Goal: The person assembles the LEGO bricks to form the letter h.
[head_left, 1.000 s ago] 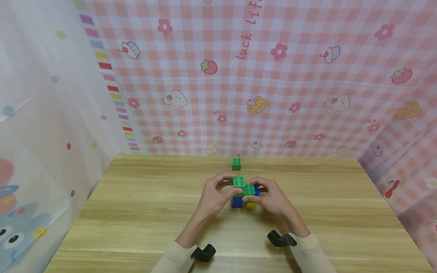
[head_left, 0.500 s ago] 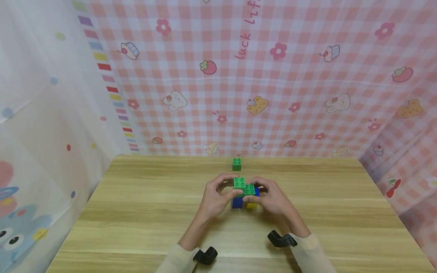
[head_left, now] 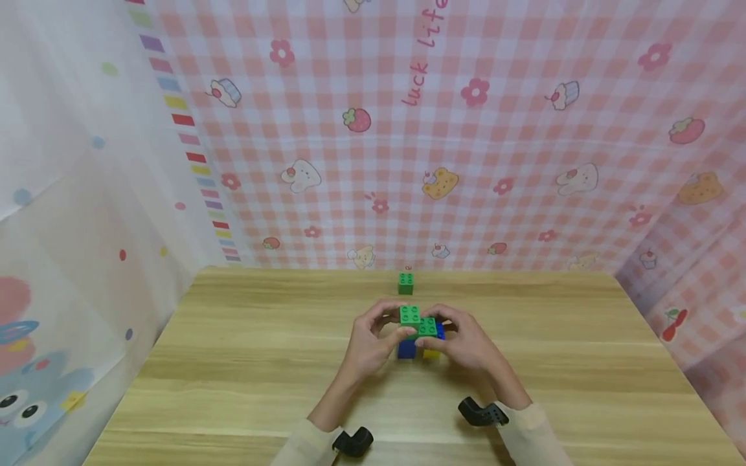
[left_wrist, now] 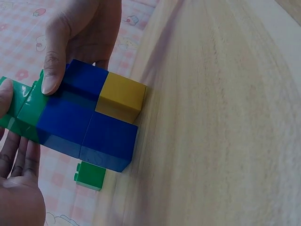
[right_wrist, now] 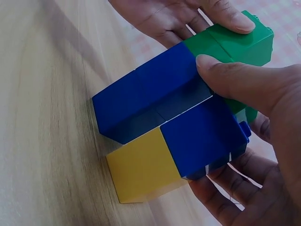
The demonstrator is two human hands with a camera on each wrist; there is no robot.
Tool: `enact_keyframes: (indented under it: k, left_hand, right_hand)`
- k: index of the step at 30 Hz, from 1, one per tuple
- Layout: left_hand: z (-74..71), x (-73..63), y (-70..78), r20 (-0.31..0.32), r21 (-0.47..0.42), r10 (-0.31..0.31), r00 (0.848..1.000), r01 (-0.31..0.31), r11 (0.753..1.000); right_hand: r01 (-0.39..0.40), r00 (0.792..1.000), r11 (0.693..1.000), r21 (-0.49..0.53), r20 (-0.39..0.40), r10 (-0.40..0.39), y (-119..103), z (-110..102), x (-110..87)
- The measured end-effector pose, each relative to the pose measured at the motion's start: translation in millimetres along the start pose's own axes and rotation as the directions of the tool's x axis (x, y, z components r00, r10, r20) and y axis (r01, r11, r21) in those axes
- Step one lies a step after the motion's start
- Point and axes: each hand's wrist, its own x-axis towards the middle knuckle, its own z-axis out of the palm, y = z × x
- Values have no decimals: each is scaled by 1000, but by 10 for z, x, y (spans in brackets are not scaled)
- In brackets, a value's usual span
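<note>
My left hand point(head_left: 366, 343) pinches the top green building block point(head_left: 410, 314) between thumb and fingers. From the other side, my right hand point(head_left: 466, 340) grips the joined blocks, its thumb point(right_wrist: 218, 73) lying across the green and blue ones. One column has two blue blocks point(right_wrist: 150, 89) under the green ones. Beside it, a yellow block point(right_wrist: 143, 165) sits at the bottom with a blue block point(right_wrist: 202, 136) on top. A lower green block point(head_left: 427, 326) shows its studs between the hands. The assembly stands upright, its base at the wooden table.
A single green block point(head_left: 405, 283) stands behind the hands near the back of the wooden table point(head_left: 262, 362). Beyond it hangs a pink checked cloth point(head_left: 373, 155). A white printed cloth point(head_left: 76, 259) hangs at the left. Each wrist wears a black camera mount point(head_left: 353, 442).
Both hands keep their hold on the blocks with barely any motion. The whole head view has shifted slightly; the left forearm has moved a little to the right.
</note>
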Motion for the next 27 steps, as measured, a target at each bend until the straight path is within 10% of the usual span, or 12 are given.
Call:
enact_keyframes:
  k: [27]
  left_hand:
    - [103, -11, -13, -17, -36, -81, 997, 81, 996]
  right_hand:
    - [74, 996, 994, -86, -49, -78, -115, -65, -42]
